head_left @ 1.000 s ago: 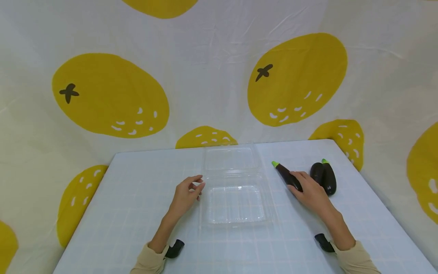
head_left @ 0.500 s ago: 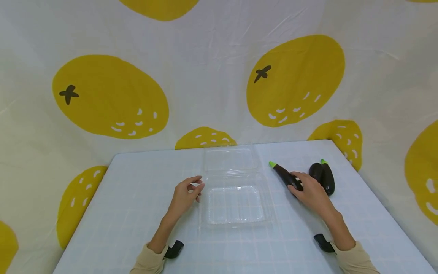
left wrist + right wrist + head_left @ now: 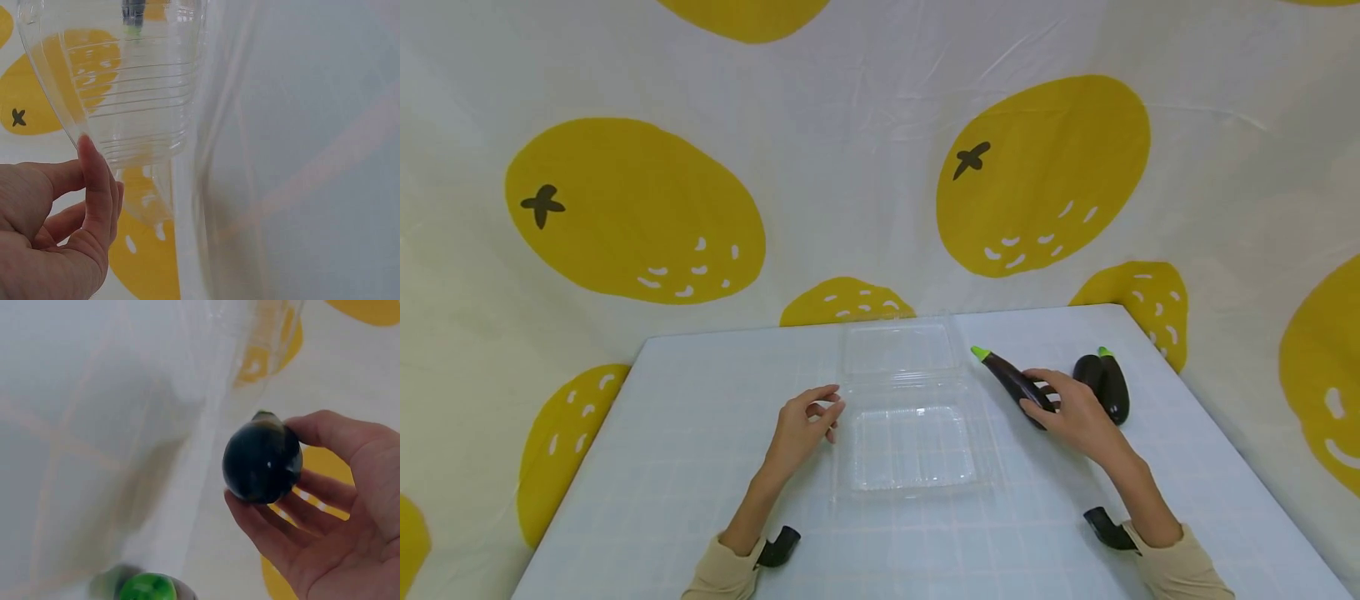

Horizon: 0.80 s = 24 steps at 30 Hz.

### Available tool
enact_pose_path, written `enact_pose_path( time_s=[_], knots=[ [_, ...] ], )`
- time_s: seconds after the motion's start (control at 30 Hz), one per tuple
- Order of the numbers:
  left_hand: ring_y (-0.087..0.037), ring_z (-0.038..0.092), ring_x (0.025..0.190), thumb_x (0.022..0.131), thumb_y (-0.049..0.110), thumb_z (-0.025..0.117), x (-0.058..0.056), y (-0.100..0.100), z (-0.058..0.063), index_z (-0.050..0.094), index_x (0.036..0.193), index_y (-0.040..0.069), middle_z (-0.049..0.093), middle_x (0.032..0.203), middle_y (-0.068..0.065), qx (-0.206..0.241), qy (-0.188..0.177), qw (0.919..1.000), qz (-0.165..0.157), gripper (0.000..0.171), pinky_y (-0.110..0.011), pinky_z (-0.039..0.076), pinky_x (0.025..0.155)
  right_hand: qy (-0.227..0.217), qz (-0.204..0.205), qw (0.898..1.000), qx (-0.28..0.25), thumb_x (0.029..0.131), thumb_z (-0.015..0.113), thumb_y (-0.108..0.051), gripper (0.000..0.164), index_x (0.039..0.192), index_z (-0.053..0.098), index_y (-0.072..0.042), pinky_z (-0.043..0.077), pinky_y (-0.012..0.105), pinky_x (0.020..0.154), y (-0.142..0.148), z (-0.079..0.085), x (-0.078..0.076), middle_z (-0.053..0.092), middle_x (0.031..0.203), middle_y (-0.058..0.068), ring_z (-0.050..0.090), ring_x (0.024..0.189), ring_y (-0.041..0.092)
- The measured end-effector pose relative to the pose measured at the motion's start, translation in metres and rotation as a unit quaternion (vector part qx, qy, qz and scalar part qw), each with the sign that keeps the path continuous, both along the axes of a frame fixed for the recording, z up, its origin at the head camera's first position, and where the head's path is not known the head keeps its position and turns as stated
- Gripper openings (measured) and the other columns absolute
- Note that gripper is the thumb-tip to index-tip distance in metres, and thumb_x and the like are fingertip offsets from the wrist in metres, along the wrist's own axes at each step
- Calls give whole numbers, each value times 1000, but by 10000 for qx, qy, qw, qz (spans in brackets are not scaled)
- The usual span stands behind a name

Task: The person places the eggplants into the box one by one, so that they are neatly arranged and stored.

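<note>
In the head view my right hand (image 3: pixel 1071 417) holds a dark purple eggplant (image 3: pixel 1011 379) by its thick end. Its green stem points to the far left. The right wrist view shows the round end of the held eggplant (image 3: pixel 262 459) between thumb and fingers, apart from the table. My left hand (image 3: pixel 801 425) pinches the left rim of an open clear plastic clamshell container (image 3: pixel 917 492). The container's lid (image 3: pixel 901 346) lies folded back on the far side. Seen from the left wrist, the thumb and a finger meet at the clear rim (image 3: pixel 69 128).
Two more eggplants (image 3: pixel 1116 392) lie side by side right of my right hand, the left one partly hidden by it. A green stem end (image 3: pixel 150 587) shows low in the right wrist view. A pale checked cloth (image 3: pixel 700 467) covers the table, before a patterned curtain (image 3: pixel 850 167).
The held eggplant and my right hand have shifted left and slightly up toward the container. My left hand stays at the container's rim; the other eggplants stay on the table.
</note>
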<state>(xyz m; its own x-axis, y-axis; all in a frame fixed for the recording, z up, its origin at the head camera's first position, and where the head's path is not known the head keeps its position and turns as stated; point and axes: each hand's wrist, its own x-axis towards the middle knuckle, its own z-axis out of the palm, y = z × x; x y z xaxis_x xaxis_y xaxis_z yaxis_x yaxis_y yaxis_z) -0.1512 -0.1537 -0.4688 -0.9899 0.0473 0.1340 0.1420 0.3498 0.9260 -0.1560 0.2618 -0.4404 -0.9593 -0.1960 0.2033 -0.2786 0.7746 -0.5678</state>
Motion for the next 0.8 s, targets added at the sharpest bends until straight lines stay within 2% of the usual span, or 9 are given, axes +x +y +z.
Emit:
enact_pose_path(
  time_s=[0.37,0.8],
  knots=[
    [-19,62,53,95,5,74,-1,-1,1,65,131,-6,70,108,-16,-8,-61,10000,3,38,-20,49,56,142,340,9992,-131,91,79,-8,49,135,60,2,59,53,85,-13,21,4,63,131,24,65,107,38],
    [-17,63,53,95,9,74,-1,-1,-1,66,131,-4,70,109,-15,4,-128,9999,29,39,-20,50,57,-46,743,9972,32,91,79,-10,49,136,61,-1,60,46,84,-37,34,8,65,128,20,65,101,30]
  ],
)
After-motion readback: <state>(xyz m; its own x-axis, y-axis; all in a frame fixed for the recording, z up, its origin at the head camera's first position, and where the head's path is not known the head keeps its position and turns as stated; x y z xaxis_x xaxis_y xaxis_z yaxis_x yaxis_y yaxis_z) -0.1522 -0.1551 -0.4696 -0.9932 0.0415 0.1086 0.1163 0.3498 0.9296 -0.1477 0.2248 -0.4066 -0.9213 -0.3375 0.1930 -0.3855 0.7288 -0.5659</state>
